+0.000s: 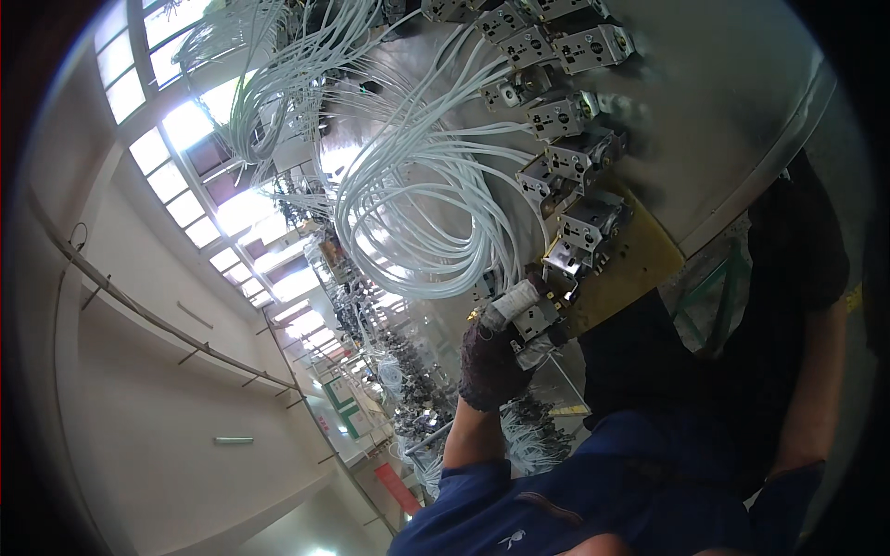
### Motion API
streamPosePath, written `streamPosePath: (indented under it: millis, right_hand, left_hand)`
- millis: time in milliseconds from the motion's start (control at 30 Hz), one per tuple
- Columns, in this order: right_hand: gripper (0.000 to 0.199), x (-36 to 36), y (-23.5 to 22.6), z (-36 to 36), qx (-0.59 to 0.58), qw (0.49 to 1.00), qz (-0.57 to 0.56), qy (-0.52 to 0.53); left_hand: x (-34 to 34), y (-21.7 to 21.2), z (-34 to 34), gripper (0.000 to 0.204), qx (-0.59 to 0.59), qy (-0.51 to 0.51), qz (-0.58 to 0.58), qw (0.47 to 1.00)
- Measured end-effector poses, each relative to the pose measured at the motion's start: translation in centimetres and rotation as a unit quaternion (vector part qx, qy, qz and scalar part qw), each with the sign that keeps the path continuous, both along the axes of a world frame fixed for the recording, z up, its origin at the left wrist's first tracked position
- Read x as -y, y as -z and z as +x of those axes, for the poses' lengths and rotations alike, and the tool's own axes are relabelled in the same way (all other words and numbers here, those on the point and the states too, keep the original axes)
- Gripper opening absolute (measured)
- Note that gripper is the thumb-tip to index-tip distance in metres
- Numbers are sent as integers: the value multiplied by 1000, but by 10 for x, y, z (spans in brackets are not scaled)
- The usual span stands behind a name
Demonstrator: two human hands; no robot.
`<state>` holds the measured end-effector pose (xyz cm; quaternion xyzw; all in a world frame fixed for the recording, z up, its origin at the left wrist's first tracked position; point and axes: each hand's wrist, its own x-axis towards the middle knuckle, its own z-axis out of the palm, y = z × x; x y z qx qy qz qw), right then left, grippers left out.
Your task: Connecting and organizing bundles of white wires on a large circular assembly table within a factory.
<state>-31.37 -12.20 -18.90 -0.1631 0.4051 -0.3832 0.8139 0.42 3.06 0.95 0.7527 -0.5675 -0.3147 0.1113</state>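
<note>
My left hand (495, 363), in a dark knitted glove, is closed around a small metal bracket-like part (538, 321) at the near end of the row. White wrapping (515, 300) covers what looks like a finger on this hand. Beside it, other box-shaped metal parts (586, 224) with punched holes stand in a line along the table edge. White flexible tubes (422, 273) run from them and lie in a large loop to the left. My right hand (805, 243), dark-gloved, hangs away at the right, apart from the parts; its fingers are lost in shadow.
The metal table (714, 111) curves toward its edge at the right. A yellowish board (640, 264) lies under the nearest parts. Further bundles of white tubes (269, 102) hang at the far left. More piled metal parts (408, 389) stand past my left hand.
</note>
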Motion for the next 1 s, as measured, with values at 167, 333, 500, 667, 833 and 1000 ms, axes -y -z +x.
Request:
streamPosePath:
  millis: [167, 333, 500, 667, 833, 1000]
  right_hand:
    - [38, -1, 3, -5, 6, 999, 2, -33]
    - [43, -1, 12, -8, 21, 999, 44, -4]
    - [46, 0, 4, -2, 21, 999, 28, 7]
    - [47, -2, -5, 6, -40, 995, 55, 67]
    - [45, 7, 6, -7, -142, 977, -148, -61]
    - [54, -4, 0, 8, -512, 723, -456, -87]
  left_hand:
    - [-3, 0, -3, 61, -10, -16, 10, 1000]
    - [0, 2, -3, 59, -78, -73, -12, 994]
    - [15, -3, -5, 56, 19, 18, -6, 1000]
    - [25, -1, -13, 56, -14, -18, 14, 1000]
    - [30, -6, -19, 64, 123, 65, 25, 990]
    - [29, -3, -12, 64, 78, 80, 9, 994]
